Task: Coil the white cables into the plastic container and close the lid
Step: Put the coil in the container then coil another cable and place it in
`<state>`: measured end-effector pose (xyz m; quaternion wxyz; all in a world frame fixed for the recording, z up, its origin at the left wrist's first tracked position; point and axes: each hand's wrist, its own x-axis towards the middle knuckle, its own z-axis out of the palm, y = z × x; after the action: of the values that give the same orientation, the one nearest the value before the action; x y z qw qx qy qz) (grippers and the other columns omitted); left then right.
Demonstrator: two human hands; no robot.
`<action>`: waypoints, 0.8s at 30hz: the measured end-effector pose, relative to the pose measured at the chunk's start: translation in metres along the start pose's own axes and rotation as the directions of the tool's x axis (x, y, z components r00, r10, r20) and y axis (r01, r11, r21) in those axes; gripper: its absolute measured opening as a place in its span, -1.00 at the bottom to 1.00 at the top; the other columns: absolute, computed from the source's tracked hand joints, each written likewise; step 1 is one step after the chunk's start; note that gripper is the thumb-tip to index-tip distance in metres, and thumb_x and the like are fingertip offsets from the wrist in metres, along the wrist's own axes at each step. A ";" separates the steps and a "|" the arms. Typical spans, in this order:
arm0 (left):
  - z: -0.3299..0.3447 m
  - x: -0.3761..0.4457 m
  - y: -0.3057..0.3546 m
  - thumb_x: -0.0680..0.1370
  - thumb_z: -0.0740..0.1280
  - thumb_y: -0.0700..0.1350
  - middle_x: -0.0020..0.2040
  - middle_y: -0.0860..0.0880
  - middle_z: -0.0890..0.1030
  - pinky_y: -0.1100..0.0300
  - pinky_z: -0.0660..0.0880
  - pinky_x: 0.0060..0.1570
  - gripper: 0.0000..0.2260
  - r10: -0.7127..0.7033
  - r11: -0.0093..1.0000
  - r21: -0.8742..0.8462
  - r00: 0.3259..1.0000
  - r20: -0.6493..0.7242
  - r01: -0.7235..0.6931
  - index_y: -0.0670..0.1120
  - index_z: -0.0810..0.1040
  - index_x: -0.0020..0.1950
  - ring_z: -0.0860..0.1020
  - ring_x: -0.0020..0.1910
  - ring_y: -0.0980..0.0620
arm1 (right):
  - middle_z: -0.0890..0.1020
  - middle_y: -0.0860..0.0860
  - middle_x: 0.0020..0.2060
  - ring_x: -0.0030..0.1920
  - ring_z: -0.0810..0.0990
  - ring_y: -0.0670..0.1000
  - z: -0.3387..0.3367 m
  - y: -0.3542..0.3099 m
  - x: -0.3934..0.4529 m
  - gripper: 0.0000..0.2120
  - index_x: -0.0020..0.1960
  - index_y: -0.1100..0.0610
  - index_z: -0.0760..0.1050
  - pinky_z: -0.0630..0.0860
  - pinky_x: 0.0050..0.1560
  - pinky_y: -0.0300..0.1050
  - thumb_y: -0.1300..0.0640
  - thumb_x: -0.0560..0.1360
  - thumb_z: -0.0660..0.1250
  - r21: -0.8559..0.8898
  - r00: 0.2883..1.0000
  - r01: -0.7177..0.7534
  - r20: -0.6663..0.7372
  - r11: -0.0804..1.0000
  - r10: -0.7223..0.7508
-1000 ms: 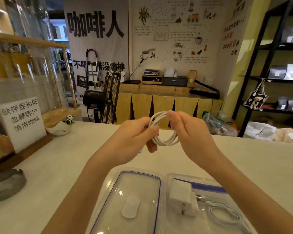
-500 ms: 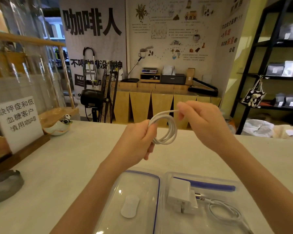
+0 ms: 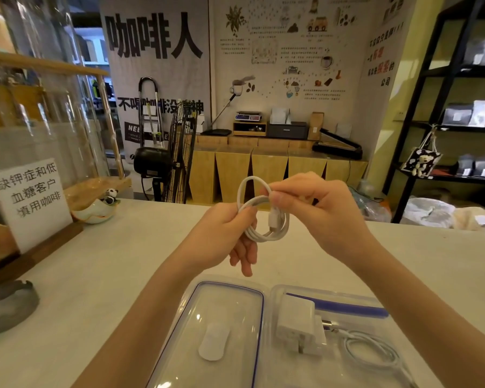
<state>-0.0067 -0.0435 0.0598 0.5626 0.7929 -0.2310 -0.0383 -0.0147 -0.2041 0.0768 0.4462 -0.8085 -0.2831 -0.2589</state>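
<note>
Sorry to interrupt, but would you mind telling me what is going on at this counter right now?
A person is winding a white cable into a small coil above the counter. The left hand grips the loops while the right hand pinches the end with the connector against them. Below, the plastic container sits open, already holding a white charger and another coiled cable. Its lid lies beside it, not yet on.

Large black characters 咖啡人 head the grey hanging wall banner point(image 3: 157, 68), with 不喝咖啡没精神 lower down, partly hidden. The white paper sign in its wooden stand point(image 3: 30, 198) on the worktop reads 缺钾症和低血糖客户慎用咖啡. The illustrated beige poster's point(image 3: 289, 54) small print is illegible.
</note>
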 end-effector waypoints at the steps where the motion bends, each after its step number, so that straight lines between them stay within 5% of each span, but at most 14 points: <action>1: 0.001 0.000 0.000 0.61 0.04 -0.14 -0.55 -0.08 0.55 0.28 0.36 -0.61 -0.68 -0.003 1.000 0.003 1.000 0.005 0.003 -0.18 0.38 -0.30 0.53 -0.61 0.01 | 0.58 -0.20 -0.26 -0.12 0.55 -0.03 0.000 0.002 -0.001 -0.81 -0.02 -0.03 0.55 0.52 -0.10 -0.15 0.22 0.44 0.32 -0.041 0.999 0.014 -0.050 0.999 -0.016; 6: 0.005 -0.001 0.002 0.60 0.04 -0.12 -0.57 -0.07 0.54 0.29 0.36 -0.60 -0.68 -0.008 1.000 -0.018 1.000 0.025 0.008 -0.18 0.38 -0.30 0.52 -0.61 0.02 | 0.60 -0.21 -0.27 -0.18 0.58 -0.10 0.001 0.010 -0.004 -0.82 -0.02 -0.03 0.55 0.54 -0.13 -0.23 0.18 0.43 0.34 -0.003 0.986 -0.014 -0.164 1.000 0.013; 14: 0.009 -0.001 0.004 0.60 0.04 -0.18 -0.60 -0.07 0.51 0.30 0.33 -0.65 -0.70 0.054 0.984 -0.170 0.998 -0.030 -0.059 -0.17 0.38 -0.30 0.48 -0.65 0.02 | 0.58 -0.05 -0.22 -0.13 0.46 -0.06 0.008 0.010 -0.008 -0.86 -0.12 0.17 0.61 0.39 -0.13 -0.34 0.12 0.37 0.41 -0.356 0.924 0.140 -0.287 0.924 -0.251; 16: 0.010 -0.002 0.004 0.60 0.03 -0.17 -0.59 -0.07 0.51 0.28 0.33 -0.63 -0.70 0.073 0.981 -0.177 0.997 -0.036 -0.078 -0.17 0.38 -0.30 0.48 -0.65 0.01 | 0.55 -0.04 -0.07 -0.05 0.51 -0.07 0.011 0.008 -0.006 -0.79 0.02 0.15 0.51 0.45 -0.07 -0.35 0.16 0.40 0.40 -0.171 0.958 -0.009 -0.285 0.985 -0.041; 18: 0.008 -0.003 0.004 0.60 0.03 -0.16 -0.59 -0.06 0.51 0.28 0.33 -0.64 -0.69 0.100 0.973 -0.203 0.994 -0.032 -0.105 -0.16 0.39 -0.31 0.48 -0.65 0.02 | 0.57 -0.11 -0.05 -0.05 0.56 -0.17 0.009 0.006 -0.004 -0.73 0.18 0.09 0.43 0.52 -0.07 -0.35 0.13 0.48 0.28 0.074 0.978 -0.201 -0.039 0.977 0.204; 20: 0.007 -0.004 0.004 0.60 0.03 -0.16 -0.59 -0.05 0.51 0.29 0.33 -0.65 -0.66 0.130 0.963 -0.239 0.991 -0.008 -0.128 -0.15 0.42 -0.33 0.46 -0.66 0.03 | 0.59 -0.18 -0.27 -0.24 0.57 -0.20 0.005 0.007 -0.003 -0.79 0.13 0.09 0.48 0.52 -0.21 -0.34 0.13 0.54 0.17 0.202 0.957 -0.268 0.171 0.942 0.235; 24: 0.004 -0.004 0.005 0.59 0.04 -0.12 -0.60 -0.04 0.50 0.30 0.34 -0.64 -0.68 0.105 0.957 -0.278 0.992 0.066 -0.082 -0.14 0.39 -0.33 0.45 -0.66 0.05 | 0.46 -0.12 -0.52 -0.48 0.40 -0.15 0.002 0.004 -0.006 -0.84 -0.05 0.08 0.51 0.40 -0.45 -0.31 0.15 0.54 0.15 0.370 0.937 -0.330 0.238 0.869 0.254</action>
<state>-0.0134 -0.0468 0.0624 0.6588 0.6931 -0.2829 -0.0751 -0.0157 -0.2052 0.0691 0.6098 -0.7525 -0.2439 -0.0492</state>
